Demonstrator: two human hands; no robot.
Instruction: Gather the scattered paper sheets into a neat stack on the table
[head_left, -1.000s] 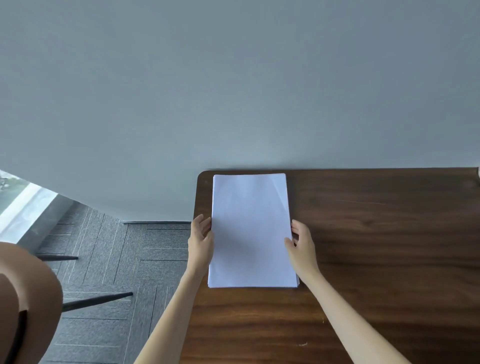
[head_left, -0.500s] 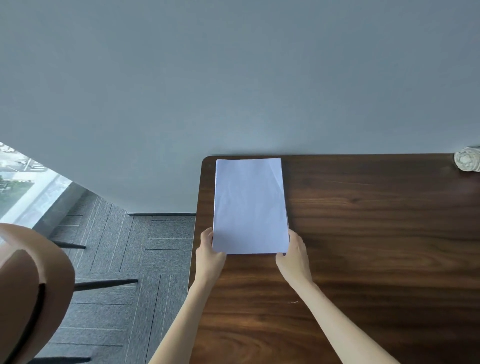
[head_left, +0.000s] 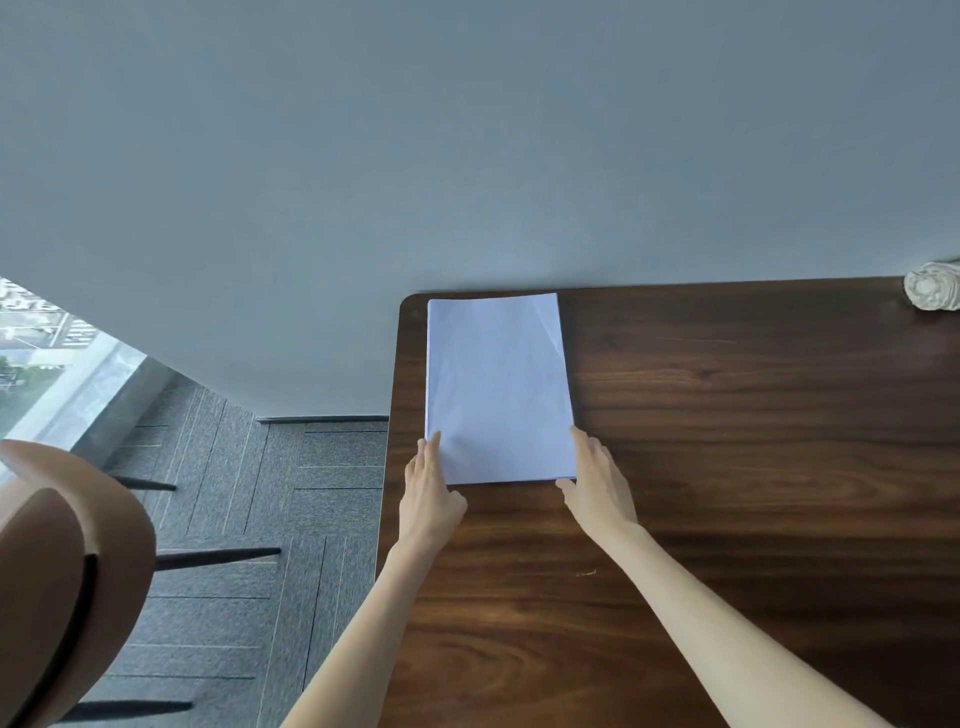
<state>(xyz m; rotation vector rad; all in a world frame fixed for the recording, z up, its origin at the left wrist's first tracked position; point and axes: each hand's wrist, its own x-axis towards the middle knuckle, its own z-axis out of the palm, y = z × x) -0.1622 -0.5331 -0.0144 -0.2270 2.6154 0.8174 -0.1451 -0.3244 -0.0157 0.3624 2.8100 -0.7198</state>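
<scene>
- A window is showing at the far left edge, with daylight coming through it.
- A brown chair is standing in the near left corner of the view, its dark legs pointing out over the grey carpet floor.
- A plain grey wall is filling the upper half of the view, and the far edge of the table is running along it.
- The left hand is reaching forward over the table's left side. Its fingers are lying straight and close together, and it is holding nothing. The fingertips are touching the left edge of the paper stack near its near left corner.
- The paper stack is lying flat in the far left corner of the dark wooden table, its long sides running away from the person. Its edges are looking even, and a faint crease is crossing the far right corner of the top sheet.
- The right hand is resting at the near right corner of the stack. Its fingers are stretching straight along the right edge and touching it, while the thumb is sitting against the near edge. It is gripping nothing.
- A pale crumpled object is sitting at the far right of the table, well apart from the stack and partly cut off by the edge of the view; what it is, I cannot tell.
</scene>
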